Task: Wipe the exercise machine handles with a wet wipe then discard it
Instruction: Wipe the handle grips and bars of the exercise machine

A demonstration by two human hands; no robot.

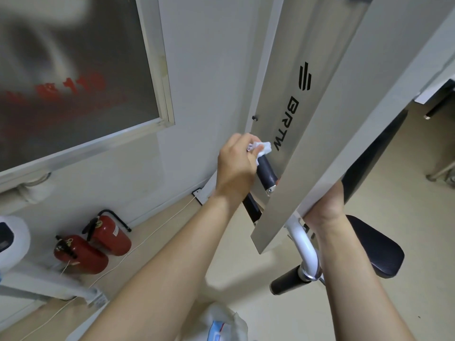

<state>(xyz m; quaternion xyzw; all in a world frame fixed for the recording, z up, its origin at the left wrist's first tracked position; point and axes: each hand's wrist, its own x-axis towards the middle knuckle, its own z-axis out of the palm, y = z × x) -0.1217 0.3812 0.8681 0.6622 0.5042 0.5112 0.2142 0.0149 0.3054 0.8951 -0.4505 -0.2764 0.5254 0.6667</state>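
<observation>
My left hand [236,166] is closed around a crumpled white wet wipe [337,148] and presses it onto the upper end of a black machine handle [267,175]. The handle's lower end, with a metal cap, pokes out below my fingers. My right hand [325,205] reaches under the edge of the silver machine panel [295,119] marked BRTW; its fingers are hidden behind the panel. A second black handle grip [286,283] sticks out from a white curved tube [304,244] lower down.
Two red fire extinguishers [93,244] lie on the floor by the wall at lower left, with a thin cord beside them. A black padded seat [376,249] sits right of my right arm. A plastic wipe pack [221,326] is at the bottom edge.
</observation>
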